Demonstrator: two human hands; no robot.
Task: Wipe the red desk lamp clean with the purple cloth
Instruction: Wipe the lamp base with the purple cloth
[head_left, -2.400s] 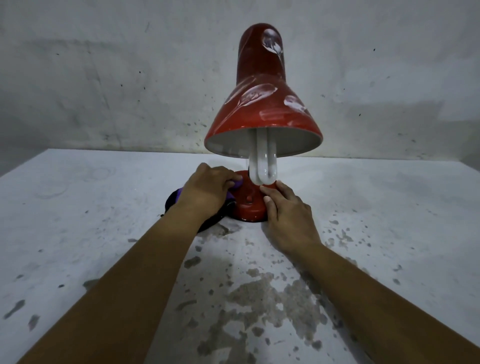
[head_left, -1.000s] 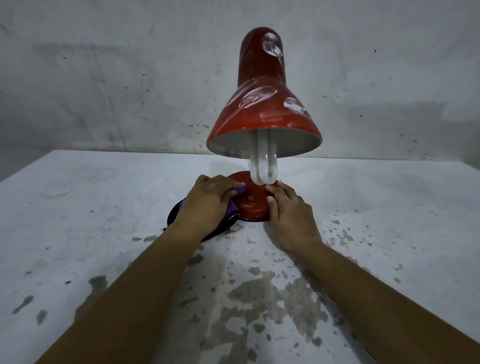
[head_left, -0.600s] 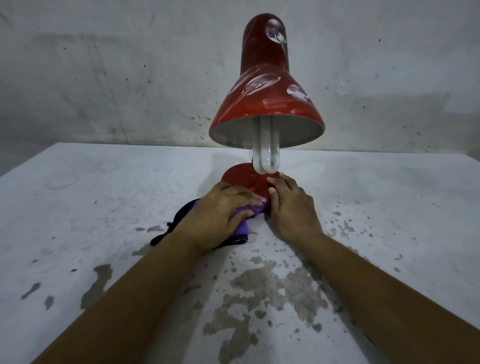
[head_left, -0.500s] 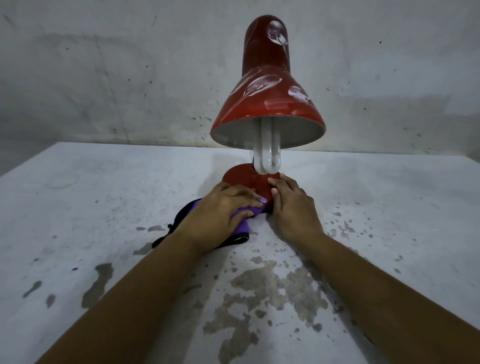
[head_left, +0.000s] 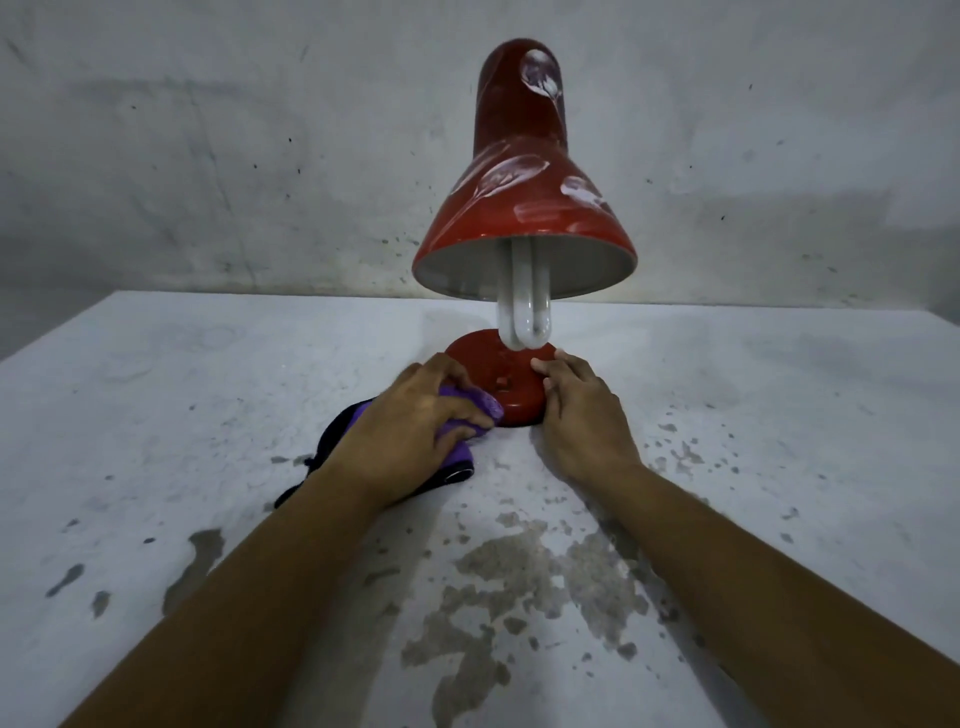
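A red desk lamp stands on a white desk, near the back and a little right of the middle. Its round red base sits flat on the desk. The big red shade hangs over the base and tips toward the person. The shade has pale, smeary marks on it. A white bent bulb pokes out from under the shade and hangs just above the base. The left hand has its fingers curled around a purple cloth and holds it. It presses the bunched cloth against the front left edge of the base. Part of the cloth spills out under the hand onto the desk, and that part looks dark, almost black, at its edge. The right hand rests against the right side of the base. Its fingers are bent a little and its fingertips touch the top of the base, close to the bulb. It does not wrap around anything. Both bare arms reach in from the bottom of the view. The desk paint is chipped, with gray patches between the two arms. Behind the desk is a gray, spotty wall.
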